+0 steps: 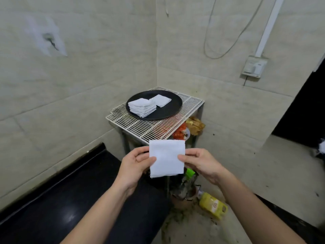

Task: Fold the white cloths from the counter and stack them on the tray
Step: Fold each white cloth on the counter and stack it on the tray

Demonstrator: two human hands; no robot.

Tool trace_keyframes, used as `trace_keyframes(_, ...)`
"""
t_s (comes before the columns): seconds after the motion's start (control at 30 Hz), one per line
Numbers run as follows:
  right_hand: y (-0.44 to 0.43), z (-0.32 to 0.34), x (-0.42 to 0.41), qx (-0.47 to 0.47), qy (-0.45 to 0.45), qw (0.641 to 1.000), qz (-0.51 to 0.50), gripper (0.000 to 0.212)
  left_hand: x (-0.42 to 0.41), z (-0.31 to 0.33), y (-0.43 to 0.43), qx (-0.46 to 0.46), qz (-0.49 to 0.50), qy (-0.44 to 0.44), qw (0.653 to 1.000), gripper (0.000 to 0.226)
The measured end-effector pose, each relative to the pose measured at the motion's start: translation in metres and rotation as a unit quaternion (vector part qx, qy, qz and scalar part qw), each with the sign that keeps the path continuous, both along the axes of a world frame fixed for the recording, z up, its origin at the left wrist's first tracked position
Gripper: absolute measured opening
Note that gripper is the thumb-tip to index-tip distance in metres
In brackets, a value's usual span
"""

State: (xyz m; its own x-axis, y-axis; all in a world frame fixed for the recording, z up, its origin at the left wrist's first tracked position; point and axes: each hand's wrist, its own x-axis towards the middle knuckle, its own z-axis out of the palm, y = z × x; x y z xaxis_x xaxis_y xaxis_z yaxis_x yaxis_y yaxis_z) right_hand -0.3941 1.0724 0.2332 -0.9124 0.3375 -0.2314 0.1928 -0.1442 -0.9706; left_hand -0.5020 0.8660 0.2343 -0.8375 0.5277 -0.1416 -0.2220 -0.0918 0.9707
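Note:
A folded white cloth (166, 158) hangs upright in the air in front of me, square in shape. My left hand (136, 164) pinches its left edge with thumb on the front. On the opposite edge, my right hand (202, 162) pinches it the same way. Farther off, a round black tray (168, 111) rests on a white wire rack (149, 127) in the corner. On the tray sits a stack of folded white cloths (142, 107), and a single folded cloth (161, 100) lies beside it to the right.
A black counter (70, 199) runs along the left wall below my arms. Under the rack are food items (186, 129). A green-capped bottle (190, 173), a pot (182, 196) and a yellow bottle (213, 206) stand on the littered floor. A socket (254, 66) is on the right wall.

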Motion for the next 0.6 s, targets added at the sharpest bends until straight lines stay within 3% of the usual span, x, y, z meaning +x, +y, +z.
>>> trace_keyframes(0.23,0.060,0.007,-0.086,0.039,0.054,0.994,-0.081,0.015,-0.079,0.010,0.080,0.009,0.016,0.019,1.000,0.025)
trace_keyframes(0.37,0.106,0.000,-0.139,0.076,0.039,0.992,-0.089,0.018,-0.117,-0.003,0.129,0.003,0.064,-0.025,0.998,0.024)
trace_keyframes(0.47,0.152,-0.005,-0.186,0.114,0.020,0.991,-0.065,0.016,-0.152,-0.012,0.172,0.013,0.077,-0.084,0.993,0.028)
trace_keyframes(0.6,0.226,0.003,-0.261,0.126,-0.026,0.992,0.016,0.021,-0.200,-0.013,0.236,-0.012,0.094,-0.077,0.993,0.036)
